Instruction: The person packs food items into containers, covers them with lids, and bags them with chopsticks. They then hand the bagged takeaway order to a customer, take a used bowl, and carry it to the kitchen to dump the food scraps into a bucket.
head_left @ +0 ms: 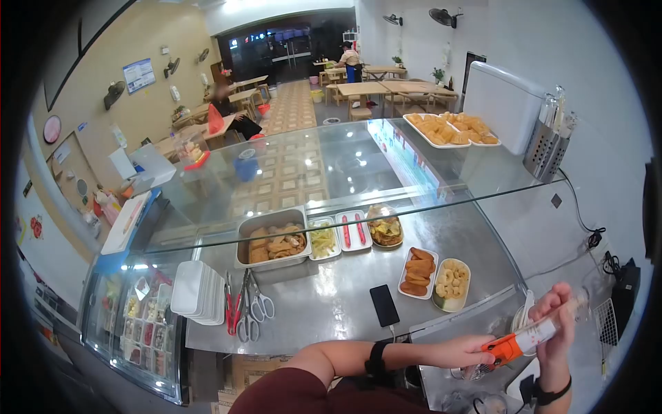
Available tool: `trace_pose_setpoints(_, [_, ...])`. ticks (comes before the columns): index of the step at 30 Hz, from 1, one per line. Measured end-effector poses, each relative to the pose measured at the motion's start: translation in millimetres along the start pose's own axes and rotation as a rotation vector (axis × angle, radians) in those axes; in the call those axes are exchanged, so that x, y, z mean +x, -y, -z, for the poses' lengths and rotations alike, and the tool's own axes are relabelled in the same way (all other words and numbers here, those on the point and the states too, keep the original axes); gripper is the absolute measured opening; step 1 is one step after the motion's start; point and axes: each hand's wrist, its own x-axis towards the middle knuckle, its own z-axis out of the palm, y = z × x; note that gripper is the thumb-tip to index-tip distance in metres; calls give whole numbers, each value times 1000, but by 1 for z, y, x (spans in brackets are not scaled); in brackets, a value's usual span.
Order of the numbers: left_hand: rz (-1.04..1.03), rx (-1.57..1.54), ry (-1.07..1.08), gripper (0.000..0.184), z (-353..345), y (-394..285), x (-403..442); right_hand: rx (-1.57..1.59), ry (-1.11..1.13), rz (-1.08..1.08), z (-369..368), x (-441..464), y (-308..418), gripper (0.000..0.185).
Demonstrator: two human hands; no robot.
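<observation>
My left hand (465, 351) reaches across to the right and grips the lower end of a long clear plastic pack with an orange and white label (529, 338). Around its upper part is my right hand (554, 345), the fingers curling up behind it. The pack slants up to the right; what it contains I cannot make out. Left of the hands, a black phone (384, 306) lies on the steel counter, a cable at its lower end. Beyond it are a white tray of browned fried pieces (418, 271) and a tray of pale round pieces (452, 284).
A glass shelf (296, 172) spans the counter, carrying trays of fried food (441, 131). Under it stand a steel pan (272, 238) and small trays. Scissors (261, 306), red-handled tongs (239, 303) and stacked white trays (196, 293) lie left. Two people are beyond.
</observation>
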Motion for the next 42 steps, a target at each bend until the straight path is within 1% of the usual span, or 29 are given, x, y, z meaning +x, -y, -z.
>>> trace_pose_setpoints(1, [-11,53,-48,34,-6,-2,1,-83,-21,25,0,-7,7,48])
trace_pose_setpoints(2, [-82,135,-91,34,-12,3,5,-141,57,-87,12,-18,20,49])
trace_pose_setpoints(4, [-223,303,-171,34,-25,19,19,-395,31,-157,61,-52,25,47])
trace_pose_setpoints(5, [-181,340,-149,34,-33,21,22,-523,15,-190,75,-67,26,46])
trace_pose_setpoints(7, [-94,406,-104,34,-54,23,29,-499,-105,-232,74,-95,35,47])
trace_pose_setpoints(8, [-76,407,-45,35,-66,25,32,-489,-167,-256,76,-109,39,48])
trace_pose_setpoints(11, [-113,304,-4,37,-108,44,42,-478,-237,-277,111,-152,43,45])
trace_pose_setpoints(12, [-22,366,51,49,-116,41,43,-486,-260,-238,127,-167,44,37])
trace_pose_setpoints(15, [-196,567,-181,70,-142,74,49,-398,-365,-153,172,-197,72,32])
trace_pose_setpoints(16, [-133,617,-132,91,-146,82,53,-360,-408,-119,183,-203,84,35])
trace_pose_setpoints(18, [-152,752,-207,102,-160,125,64,-206,-620,78,185,-198,101,36])
trace_pose_setpoints(19, [-93,799,-211,107,-165,139,67,-114,-663,132,191,-200,109,34])
trace_pose_setpoints(20, [-84,844,-209,106,-171,128,69,-151,-709,188,194,-198,116,34])
trace_pose_setpoints(21, [-99,895,-272,105,-175,143,75,-222,-790,257,185,-196,122,31])
trace_pose_setpoints(22, [-218,976,-306,107,-170,161,80,-353,-697,198,186,-198,133,26])
trace_pose_setpoints(23, [-196,1013,-287,110,-170,151,83,-550,-655,229,182,-200,140,24])
trace_pose_setpoints(24, [-193,975,-265,109,-171,144,87,-638,-677,308,175,-199,144,21])
trace_pose_setpoints(25, [-182,951,-264,109,-172,140,90,-751,-611,319,181,-203,151,20])
trace_pose_setpoints(26, [-182,942,-241,109,-176,137,97,-851,-594,283,184,-210,160,20])
trace_pose_setpoints(29, [-153,978,-227,105,-171,138,104,-934,-482,33,184,-226,169,21])
trace_pose_setpoints(30, [-147,1019,-226,102,-166,142,104,-855,-509,-18,180,-230,163,22])
trace_pose_setpoints(31, [-147,1065,-222,99,-161,146,107,-853,-545,-77,179,-233,156,22])
trace_pose_setpoints(32, [-203,1174,-119,91,-162,151,109,-833,-564,-28,180,-238,149,22])
trace_pose_setpoints(33, [-287,1159,71,87,-164,154,114,-814,-579,16,181,-240,144,21])
trace_pose_setpoints(35, [-436,1098,447,78,-187,153,117,-763,-647,216,176,-241,155,21])
trace_pose_setpoints(36, [-388,1014,481,70,-198,152,116,-743,-676,316,173,-239,166,20])
trace_pose_setpoints(37, [-252,1059,538,68,-200,150,117,-721,-694,384,171,-242,184,22])
trace_pose_setpoints(39, [13,1155,639,63,-195,142,124,-859,-778,286,191,-276,229,23])
trace_pose_setpoints(42, [122,1068,655,49,-163,108,122,-1113,-527,-213,143,-265,231,25])
